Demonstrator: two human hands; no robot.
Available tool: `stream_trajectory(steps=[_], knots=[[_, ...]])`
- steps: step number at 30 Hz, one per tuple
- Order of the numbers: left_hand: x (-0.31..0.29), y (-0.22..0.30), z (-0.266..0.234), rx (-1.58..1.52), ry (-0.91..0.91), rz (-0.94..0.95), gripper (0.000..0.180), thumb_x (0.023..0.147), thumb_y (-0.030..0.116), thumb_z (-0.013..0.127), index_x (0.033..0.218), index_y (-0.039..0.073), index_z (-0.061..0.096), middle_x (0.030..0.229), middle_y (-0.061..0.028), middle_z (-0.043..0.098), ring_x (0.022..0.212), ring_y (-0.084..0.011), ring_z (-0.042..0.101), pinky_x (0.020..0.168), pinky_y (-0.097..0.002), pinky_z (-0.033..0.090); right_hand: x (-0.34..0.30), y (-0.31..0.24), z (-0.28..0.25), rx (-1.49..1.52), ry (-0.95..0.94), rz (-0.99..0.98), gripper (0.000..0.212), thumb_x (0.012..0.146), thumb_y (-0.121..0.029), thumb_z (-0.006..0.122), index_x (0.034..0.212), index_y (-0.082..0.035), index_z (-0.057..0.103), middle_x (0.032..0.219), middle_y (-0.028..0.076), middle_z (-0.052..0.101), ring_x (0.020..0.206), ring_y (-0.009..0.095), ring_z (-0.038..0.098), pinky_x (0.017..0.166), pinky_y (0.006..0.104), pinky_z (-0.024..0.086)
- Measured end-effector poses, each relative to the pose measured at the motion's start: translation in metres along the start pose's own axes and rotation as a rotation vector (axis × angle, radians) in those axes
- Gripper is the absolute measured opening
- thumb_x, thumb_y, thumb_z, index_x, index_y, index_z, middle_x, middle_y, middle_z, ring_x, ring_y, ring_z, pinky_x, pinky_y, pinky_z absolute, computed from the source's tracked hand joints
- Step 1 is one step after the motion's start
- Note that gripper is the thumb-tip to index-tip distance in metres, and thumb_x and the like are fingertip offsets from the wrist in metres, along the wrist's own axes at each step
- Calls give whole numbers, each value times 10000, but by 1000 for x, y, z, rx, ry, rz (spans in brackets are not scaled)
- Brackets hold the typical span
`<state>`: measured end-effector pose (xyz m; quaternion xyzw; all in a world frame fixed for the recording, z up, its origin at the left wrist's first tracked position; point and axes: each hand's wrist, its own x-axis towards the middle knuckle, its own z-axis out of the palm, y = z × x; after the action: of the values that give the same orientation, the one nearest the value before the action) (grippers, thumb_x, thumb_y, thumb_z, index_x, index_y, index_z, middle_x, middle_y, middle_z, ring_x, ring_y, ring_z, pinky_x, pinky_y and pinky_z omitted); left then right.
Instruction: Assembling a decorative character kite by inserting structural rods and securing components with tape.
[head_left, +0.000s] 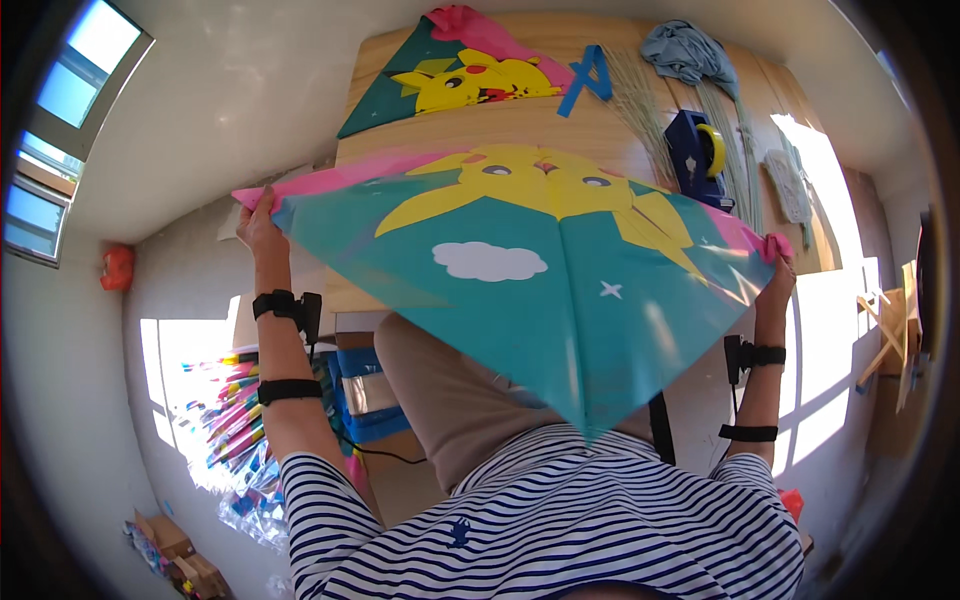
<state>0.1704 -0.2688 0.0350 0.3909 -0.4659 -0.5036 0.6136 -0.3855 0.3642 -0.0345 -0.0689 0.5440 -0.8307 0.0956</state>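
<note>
A large triangular kite (520, 290) is stretched out in front of me, above the table's near edge and my lap. It is teal with a white cloud and a yellow cartoon animal, and it has pink side corners. A crease runs down its middle to the point nearest my chest. My left hand (260, 225) is closed on the pink left corner. At the opposite side, my right hand (779, 277) grips the pink right corner. Both arms are spread wide, and the sheet hangs between them.
On the wooden table (400, 60) lie another similar kite (475, 80), a blue strip (585, 82), a tape dispenser (695, 155), bundles of thin sticks (640, 105), a grey-blue cloth (690, 52) and a clear packet (787, 187). Colourful wrapped bundles (230, 410) lie on the floor to the left.
</note>
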Motion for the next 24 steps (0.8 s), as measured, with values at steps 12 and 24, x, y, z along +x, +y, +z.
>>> stream_trajectory(steps=[12,24], knots=[[22,-60,-28,415,-63,-195,250,843,128,777,1063,45,695,927,-34,689,790,-138,652,668,-289,542,-63,45,-17,-278,52,360,124,905,-38,694,1025,-56,716,886,30,710,764,140,665,740,295,544],[-231,-3,88,1187,-914,190,688,792,315,805,1357,36,531,1382,-227,522,1307,-445,461,1013,-574,425,-99,14,60,-1669,-3,-439,457,766,32,604,1213,-41,661,1203,150,660,1131,313,599,973,435,477]])
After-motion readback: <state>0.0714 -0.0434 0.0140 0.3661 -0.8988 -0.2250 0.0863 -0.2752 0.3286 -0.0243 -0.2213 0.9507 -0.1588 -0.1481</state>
